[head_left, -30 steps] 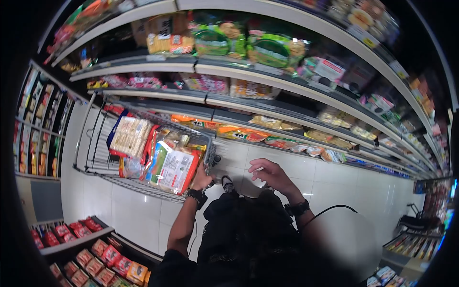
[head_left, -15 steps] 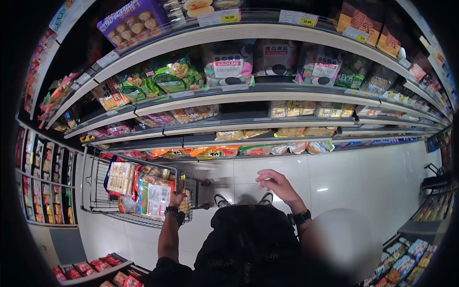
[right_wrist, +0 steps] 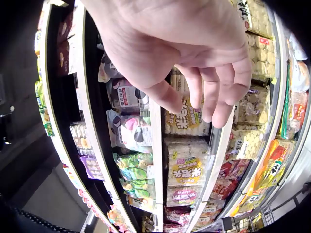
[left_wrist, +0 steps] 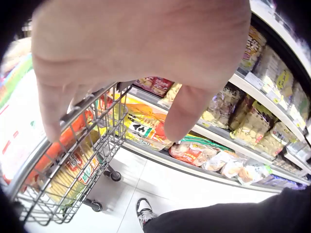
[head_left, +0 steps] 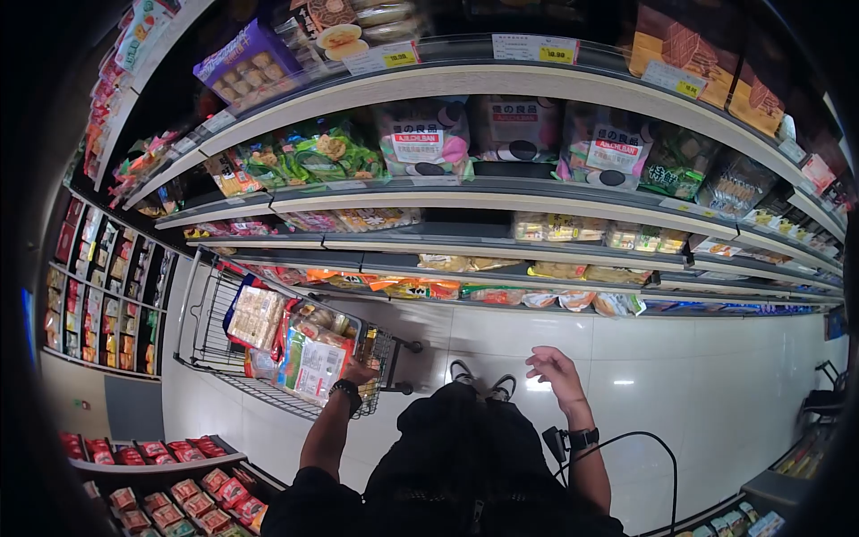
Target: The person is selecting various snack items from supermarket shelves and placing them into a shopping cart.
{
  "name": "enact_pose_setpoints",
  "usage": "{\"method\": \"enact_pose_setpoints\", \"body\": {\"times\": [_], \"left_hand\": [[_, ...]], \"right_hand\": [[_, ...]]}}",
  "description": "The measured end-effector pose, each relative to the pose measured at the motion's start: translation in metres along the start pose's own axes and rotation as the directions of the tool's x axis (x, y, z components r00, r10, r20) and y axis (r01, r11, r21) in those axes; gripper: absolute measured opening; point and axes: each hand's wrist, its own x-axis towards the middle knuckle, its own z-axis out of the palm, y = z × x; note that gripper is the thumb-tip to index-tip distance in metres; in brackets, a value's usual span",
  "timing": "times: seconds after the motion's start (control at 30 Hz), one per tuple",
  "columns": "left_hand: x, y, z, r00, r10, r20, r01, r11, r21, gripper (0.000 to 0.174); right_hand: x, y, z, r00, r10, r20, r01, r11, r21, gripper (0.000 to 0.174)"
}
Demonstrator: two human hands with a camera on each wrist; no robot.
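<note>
My left hand is at the front end of a wire shopping cart, its fingers hooked over the rim. In the left wrist view the thumb hangs apart from the rim. Inside the cart lie a pale block-like pack and a clear bag with a white label, among other packaged foods. My right hand hangs in the air over the floor, fingers loosely bent and holding nothing. Shelved snack bags show behind it in the right wrist view.
A long shelf unit with bagged snacks and price tags runs across the front. More racks stand at the left, and red packs fill a low display at the lower left. Pale tile floor extends to the right. A black cable loops by my right arm.
The view has swung along the shelf, bringing the purple-and-white bags to the middle. My feet have shifted. My right hand sits lower and farther right; my left hand stays at the cart's front.
</note>
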Motion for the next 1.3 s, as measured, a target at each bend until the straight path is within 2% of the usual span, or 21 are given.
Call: {"method": "enact_pose_setpoints", "body": {"times": [0.07,0.1,0.13,0.2,0.23,0.27,0.33,0.47,0.5,0.67,0.73,0.77,0.87,0.93,1.0,1.07,1.13,1.17,1.2,1.27,1.3], "left_hand": [[-0.019,0.019,-0.01,0.993,0.102,0.053,-0.109,0.982,0.154,0.092],[-0.038,0.035,-0.017,0.976,0.219,0.018,-0.212,0.915,0.343,0.074],[-0.019,0.033,-0.008,0.969,0.246,0.036,-0.243,0.903,0.354,0.074],[0.026,0.024,0.017,0.959,0.28,0.047,-0.279,0.902,0.328,0.061],[0.001,0.046,0.004,0.927,0.343,0.15,-0.374,0.846,0.379,0.06],[0.0,0.055,0.005,0.921,0.355,0.159,-0.389,0.815,0.43,0.062],[-0.012,0.074,0.008,0.924,0.38,0.048,-0.359,0.818,0.449,0.064],[0.048,0.068,0.039,0.892,0.432,0.133,-0.449,0.809,0.379,0.068],[0.02,0.082,0.027,0.91,0.408,0.076,-0.413,0.875,0.254,0.065],[0.013,0.096,0.041,0.847,0.519,0.115,-0.531,0.813,0.24,0.053],[0.011,0.106,0.042,0.837,0.514,0.188,-0.546,0.811,0.21,0.056],[0.032,0.103,0.058,0.843,0.501,0.197,-0.525,0.846,0.096,0.057],[0.015,0.117,0.06,0.816,0.548,0.185,-0.57,0.817,0.094,0.051],[0.009,0.126,0.062,0.82,0.536,0.199,-0.563,0.819,0.113,0.052],[0.001,0.135,0.068,0.826,0.513,0.233,-0.55,0.824,0.138,0.053],[-0.01,0.143,0.075,0.847,0.499,0.182,-0.527,0.833,0.169,0.053],[-0.008,0.147,0.089,0.869,0.479,0.123,-0.495,0.848,0.191,0.054],[0.008,0.141,0.108,0.879,0.464,0.11,-0.475,0.871,0.128,0.053],[0.016,0.141,0.119,0.889,0.449,0.093,-0.455,0.888,0.065,0.052],[-0.002,0.147,0.123,0.904,0.426,0.009,-0.426,0.901,0.087,0.052],[-0.012,0.148,0.124,0.904,0.424,-0.054,-0.415,0.901,0.123,0.051]], "right_hand": [[0.003,-0.005,0.008,0.998,-0.033,0.054,0.033,0.999,0.002,0.024],[0.005,-0.005,0.011,0.994,-0.077,0.081,0.076,0.997,0.02,0.024],[0.009,-0.004,0.014,0.996,-0.079,0.046,0.078,0.997,0.017,0.024],[0.011,-0.008,0.017,0.983,-0.147,0.111,0.146,0.989,0.013,0.025],[0.009,-0.014,0.017,0.986,-0.15,0.067,0.15,0.989,0.005,0.025],[0.009,-0.021,0.019,0.99,-0.128,0.064,0.13,0.991,-0.017,0.025],[0.01,-0.029,0.018,0.994,-0.11,0.024,0.111,0.993,-0.035,0.025],[0.014,-0.038,0.01,0.99,-0.141,-0.02,0.14,0.989,-0.044,0.027],[0.015,-0.043,0.009,0.989,-0.147,-0.016,0.147,0.988,-0.041,0.027],[0.022,-0.07,-0.011,0.985,-0.157,-0.078,0.149,0.984,-0.097,0.035],[0.029,-0.088,-0.025,0.933,-0.298,-0.202,0.209,0.905,-0.369,0.039],[0.034,-0.096,-0.035,0.883,-0.408,-0.232,0.261,0.838,-0.479,0.043],[0.055,-0.138,-0.079,0.686,-0.666,-0.291,0.307,0.629,-0.714,0.055],[0.062,-0.186,-0.105,0.549,-0.756,-0.356,0.267,0.562,-0.783,0.063],[0.08,-0.223,-0.138,0.452,-0.791,-0.412,0.357,0.584,-0.729,0.068],[0.103,-0.247,-0.174,0.299,-0.871,-0.39,0.488,0.491,-0.721,0.071],[0.113,-0.27,-0.191,0.277,-0.881,-0.384,0.369,0.466,-0.804,0.073],[0.106,-0.282,-0.186,0.346,-0.823,-0.451,0.261,0.546,-0.796,0.075],[0.124,-0.276,-0.205,0.247,-0.916,-0.315,0.246,0.374,-0.894,0.063],[0.124,-0.286,-0.202,0.389,-0.842,-0.373,0.22,0.478,-0.85,0.046],[0.13,-0.282,-0.205,0.274,-0.915,-0.296,0.277,0.369,-0.887,0.039]]}}
